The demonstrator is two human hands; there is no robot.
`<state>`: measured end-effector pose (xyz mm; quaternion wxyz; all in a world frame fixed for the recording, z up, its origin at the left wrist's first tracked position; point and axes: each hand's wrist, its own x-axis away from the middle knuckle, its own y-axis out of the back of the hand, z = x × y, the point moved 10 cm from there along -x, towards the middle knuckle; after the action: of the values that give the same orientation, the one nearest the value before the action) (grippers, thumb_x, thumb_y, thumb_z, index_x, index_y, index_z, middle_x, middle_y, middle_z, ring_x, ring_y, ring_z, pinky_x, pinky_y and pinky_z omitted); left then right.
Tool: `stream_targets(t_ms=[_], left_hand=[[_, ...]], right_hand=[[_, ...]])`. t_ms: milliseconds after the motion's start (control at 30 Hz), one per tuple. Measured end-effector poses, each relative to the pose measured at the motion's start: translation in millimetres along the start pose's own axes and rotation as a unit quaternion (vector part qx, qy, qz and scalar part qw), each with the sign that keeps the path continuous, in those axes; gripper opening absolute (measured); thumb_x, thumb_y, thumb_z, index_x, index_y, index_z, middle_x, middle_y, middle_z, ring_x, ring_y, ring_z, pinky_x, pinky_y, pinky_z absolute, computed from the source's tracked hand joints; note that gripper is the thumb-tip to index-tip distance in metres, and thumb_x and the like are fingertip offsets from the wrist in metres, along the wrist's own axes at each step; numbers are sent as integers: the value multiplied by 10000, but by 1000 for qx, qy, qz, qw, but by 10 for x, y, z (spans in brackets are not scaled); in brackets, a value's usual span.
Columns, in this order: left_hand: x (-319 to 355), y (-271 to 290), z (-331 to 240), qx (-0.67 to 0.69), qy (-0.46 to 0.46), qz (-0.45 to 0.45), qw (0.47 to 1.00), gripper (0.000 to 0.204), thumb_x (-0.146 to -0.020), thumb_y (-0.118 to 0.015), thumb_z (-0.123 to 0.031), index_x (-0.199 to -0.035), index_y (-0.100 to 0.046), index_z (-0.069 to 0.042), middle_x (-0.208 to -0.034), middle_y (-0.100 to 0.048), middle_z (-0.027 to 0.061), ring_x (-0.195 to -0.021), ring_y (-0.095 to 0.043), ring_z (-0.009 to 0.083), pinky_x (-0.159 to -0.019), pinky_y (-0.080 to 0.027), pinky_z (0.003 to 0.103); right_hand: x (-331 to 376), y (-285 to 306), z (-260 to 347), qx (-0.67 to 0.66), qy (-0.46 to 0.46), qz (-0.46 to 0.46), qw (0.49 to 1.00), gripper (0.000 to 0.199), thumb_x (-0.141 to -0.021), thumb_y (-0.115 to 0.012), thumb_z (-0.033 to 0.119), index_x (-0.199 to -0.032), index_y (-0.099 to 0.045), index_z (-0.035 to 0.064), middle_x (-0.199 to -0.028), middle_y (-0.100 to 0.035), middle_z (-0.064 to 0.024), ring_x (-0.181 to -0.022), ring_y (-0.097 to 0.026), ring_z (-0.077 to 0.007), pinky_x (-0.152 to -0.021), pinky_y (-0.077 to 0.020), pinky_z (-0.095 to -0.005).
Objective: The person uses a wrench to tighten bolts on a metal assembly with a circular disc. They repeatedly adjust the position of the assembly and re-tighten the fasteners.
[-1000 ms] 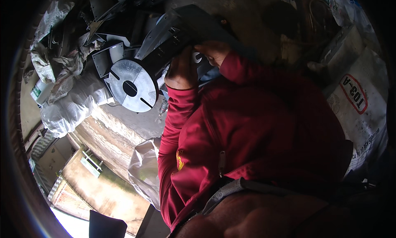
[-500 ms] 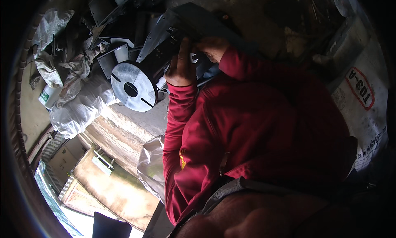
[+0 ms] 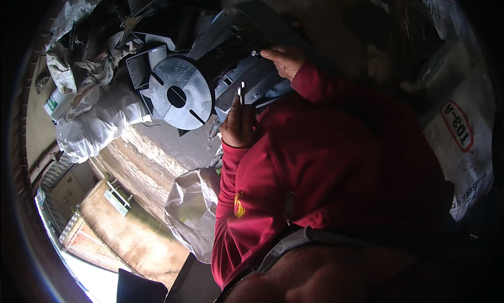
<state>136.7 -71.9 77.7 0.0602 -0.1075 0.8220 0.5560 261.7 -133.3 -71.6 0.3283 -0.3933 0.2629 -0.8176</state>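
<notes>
My left hand (image 3: pixel 239 123) is closed round an open-end wrench (image 3: pixel 241 92), whose bright end sticks up past the fingers. To the right and farther off, my right hand (image 3: pixel 286 61) pinches a small shiny metal piece (image 3: pixel 255 53) at its fingertips; whether it is a bolt or a nut I cannot tell. Left of both hands stands a round grey metal disc (image 3: pixel 194 88) with a centre hole and two slots. It is joined to a dark metal assembly (image 3: pixel 226 43), much of it lost in shadow. Neither hand touches the disc.
Flat metal plates (image 3: pixel 139 69) and crumpled wrapping lie left of the disc. A white plastic bundle (image 3: pixel 102 130) and a white bottle (image 3: pixel 56 104) are farther left. An open white sack (image 3: pixel 194 214) stands beside my left arm; another printed sack (image 3: pixel 457 140) is at the right.
My hands have moved apart. The left came back toward me with the wrench; the right drew slightly right, and a small shiny piece now shows in it. The view has shifted, so the disc appears farther right.
</notes>
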Motion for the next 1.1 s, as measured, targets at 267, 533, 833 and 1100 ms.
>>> stream_targets(t_ms=[267,533,833,1100], left_hand=[[-572,172,-81,14,-4,-97,995,674,-718,-584,63,-1368,-464,-69,-581,-555,39,-452,-536,146,-460,-439,301],[-692,-3,-251,-170,-158,-148,961,641,-725,-533,80,-1344,-495,-77,-846,-702,102,-499,-586,125,-433,-454,259],[-711,115,-211,-104,-68,-101,987,586,-726,-585,48,-1300,-544,-66,-912,-709,80,-438,-529,112,-397,-408,254],[-861,-69,-105,24,-69,-96,993,378,-763,-596,12,-1126,-657,-73,-1029,-673,146,-927,-659,297,-811,-516,372]], right_hand=[[124,-27,138,4,36,-34,999,267,-808,-733,299,-765,-575,89,-530,-418,54,-369,-312,-33,-344,-200,-215],[122,8,95,-2,31,-28,999,263,-806,-733,298,-753,-582,90,-528,-422,47,-369,-324,-41,-348,-220,-214],[144,5,138,-8,51,-41,998,276,-813,-723,307,-757,-583,75,-522,-419,42,-377,-321,-54,-358,-220,-231],[100,-32,112,-16,56,-8,998,264,-832,-693,301,-698,-583,103,-519,-420,42,-398,-345,-62,-378,-231,-241]])
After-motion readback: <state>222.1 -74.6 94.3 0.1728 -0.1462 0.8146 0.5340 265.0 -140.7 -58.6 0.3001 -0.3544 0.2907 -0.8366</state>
